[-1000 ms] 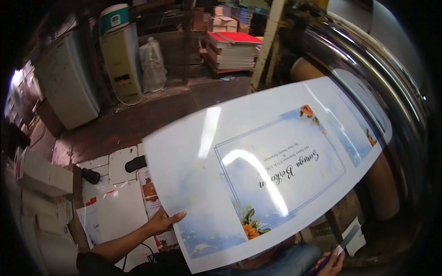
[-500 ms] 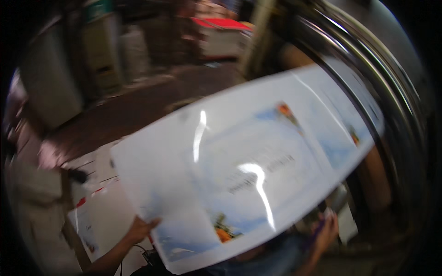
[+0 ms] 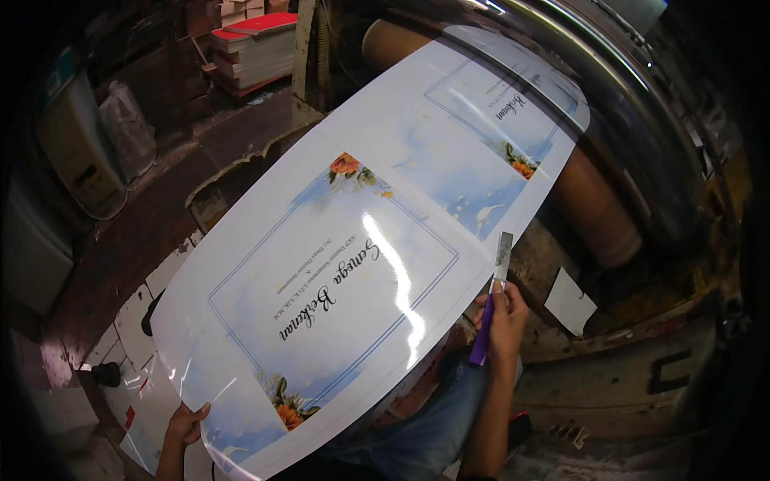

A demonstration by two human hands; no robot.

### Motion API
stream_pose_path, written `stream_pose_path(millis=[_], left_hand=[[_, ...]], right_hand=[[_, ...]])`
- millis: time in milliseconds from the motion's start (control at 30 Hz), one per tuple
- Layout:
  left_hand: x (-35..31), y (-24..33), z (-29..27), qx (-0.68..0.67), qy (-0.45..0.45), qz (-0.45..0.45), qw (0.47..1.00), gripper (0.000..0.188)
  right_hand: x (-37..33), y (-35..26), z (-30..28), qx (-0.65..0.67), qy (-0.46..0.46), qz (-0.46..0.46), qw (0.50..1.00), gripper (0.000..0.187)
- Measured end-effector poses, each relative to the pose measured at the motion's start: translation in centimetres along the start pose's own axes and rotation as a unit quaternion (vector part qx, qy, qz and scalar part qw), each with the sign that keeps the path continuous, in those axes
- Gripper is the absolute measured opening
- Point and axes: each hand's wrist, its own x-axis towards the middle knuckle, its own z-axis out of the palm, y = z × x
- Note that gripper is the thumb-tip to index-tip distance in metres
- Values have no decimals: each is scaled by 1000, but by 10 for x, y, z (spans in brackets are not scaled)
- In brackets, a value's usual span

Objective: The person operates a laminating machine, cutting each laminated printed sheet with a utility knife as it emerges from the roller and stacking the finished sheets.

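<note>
A long glossy printed sheet stretches out, its far end passing under a shiny metal roller. A thick brown roll lies below that end of the sheet. A red-topped stack of books stands beyond the sheet's far edge. At the sheet's near left end, the left hand pinches its edge; beside its right edge, the right hand is closed around a purple-handled knife, blade by that edge.

Left hand and right hand: bare; forearms likewise. Jeans: faded blue, between the hands. Dark clothing: likewise between.
</note>
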Motion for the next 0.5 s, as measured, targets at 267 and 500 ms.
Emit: stream_pose_path(millis=[267, 500], left_hand=[[-19, -2, -21, -9, 9, -16, 1000, 66], [-33, -7, -47, -76, 2, -86, 993, 58]], right_hand=[[-3, -17, -13, -1, -22, -3, 1000, 24], [-30, -16, -6, -166, 17, -126, 978, 22]])
